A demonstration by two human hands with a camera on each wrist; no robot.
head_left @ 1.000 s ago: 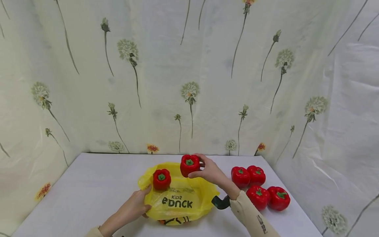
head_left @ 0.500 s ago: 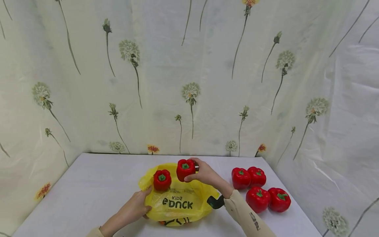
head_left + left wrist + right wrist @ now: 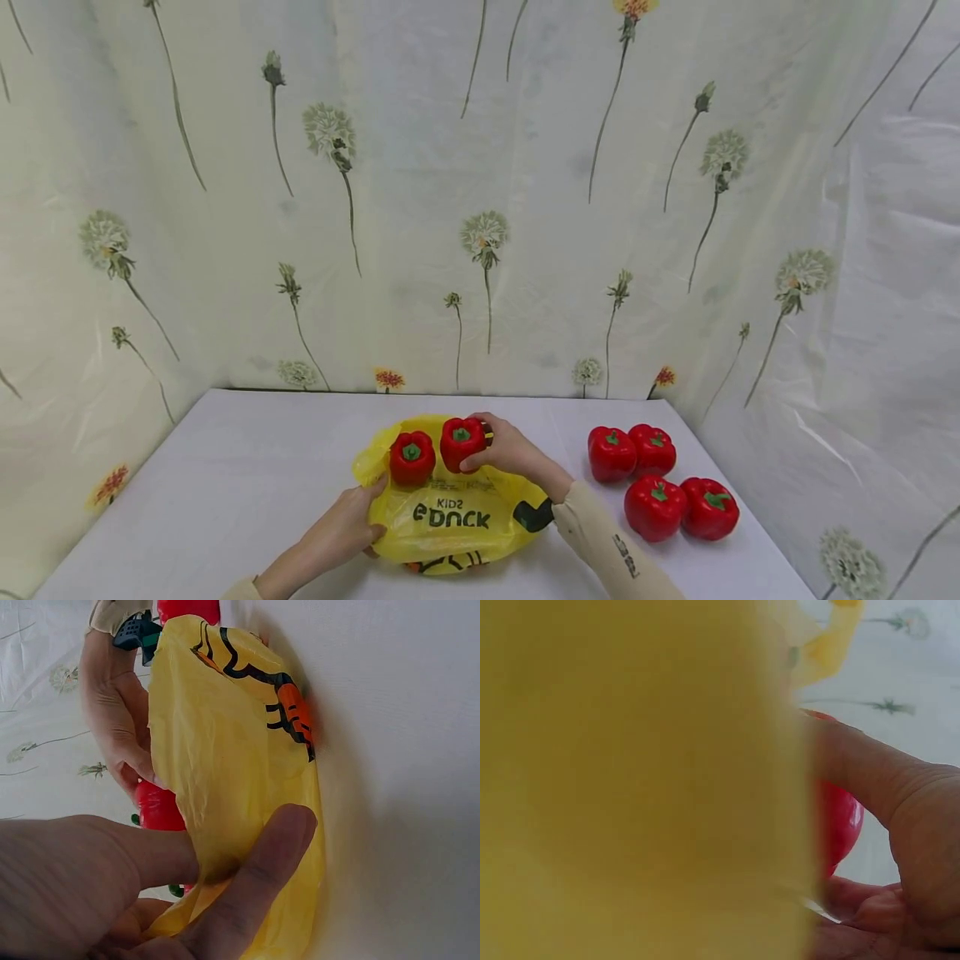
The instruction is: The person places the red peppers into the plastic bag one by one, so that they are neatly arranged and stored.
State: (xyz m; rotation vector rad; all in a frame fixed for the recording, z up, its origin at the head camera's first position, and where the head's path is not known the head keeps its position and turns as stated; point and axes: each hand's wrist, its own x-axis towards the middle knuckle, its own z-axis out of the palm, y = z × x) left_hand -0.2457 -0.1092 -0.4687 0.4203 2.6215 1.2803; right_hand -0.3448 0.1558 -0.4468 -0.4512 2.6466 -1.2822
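A yellow plastic bag [image 3: 450, 546] with dark lettering lies with its mouth spread on the white table. My left hand [image 3: 343, 523] pinches its left rim; in the left wrist view the thumb and fingers [image 3: 259, 881] have the thin plastic between them. One red bell pepper [image 3: 412, 460] with a green stem sits inside at the left. My right hand [image 3: 510, 450] grips a second red bell pepper [image 3: 461, 444] over the bag's opening, just right of the first. Yellow plastic blurs most of the right wrist view, leaving only part of the held pepper [image 3: 844, 825] visible.
Several more red bell peppers [image 3: 656, 507] stand grouped on the right side of the white table [image 3: 247, 467]. A dark wrist camera [image 3: 532, 517] sits at the right wrist, overlapping the bag's right side. A flower-printed curtain [image 3: 405, 208] hangs behind and beside the table.
My right hand has moved left and down with the bell pepper, bringing it close to the one in the bag. The left hand stays at the bag's rim.
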